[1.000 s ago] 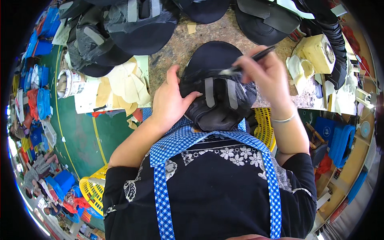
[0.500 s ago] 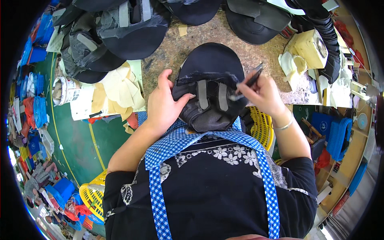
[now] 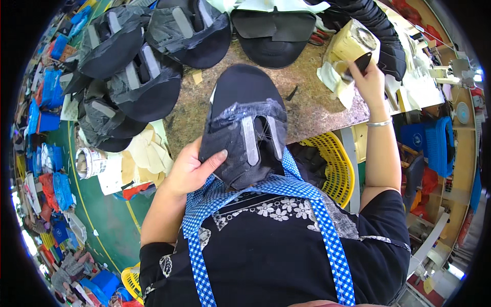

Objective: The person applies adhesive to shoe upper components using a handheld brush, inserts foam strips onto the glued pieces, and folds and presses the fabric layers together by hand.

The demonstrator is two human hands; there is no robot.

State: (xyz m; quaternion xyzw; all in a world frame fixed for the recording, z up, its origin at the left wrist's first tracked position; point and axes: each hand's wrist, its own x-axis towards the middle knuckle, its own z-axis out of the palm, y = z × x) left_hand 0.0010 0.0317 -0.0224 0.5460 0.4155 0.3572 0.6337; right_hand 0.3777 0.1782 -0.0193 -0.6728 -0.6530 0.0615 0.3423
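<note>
While my left hand [image 3: 188, 170] pinches the black piece [image 3: 246, 91] at the table's front edge [image 3: 327, 128], my right hand [image 3: 369, 84] grips a black-handled tool [image 3: 363, 61] by the yellowish block [image 3: 341, 47], and loading it lightly should spare the 2 grey strips [image 3: 250, 140].

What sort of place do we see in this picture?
Probably a workshop or factory: several similar black pieces lie on the stained worktable, a yellow basket sits by its near edge, and a yellow-lined green floor shows at left.
</note>
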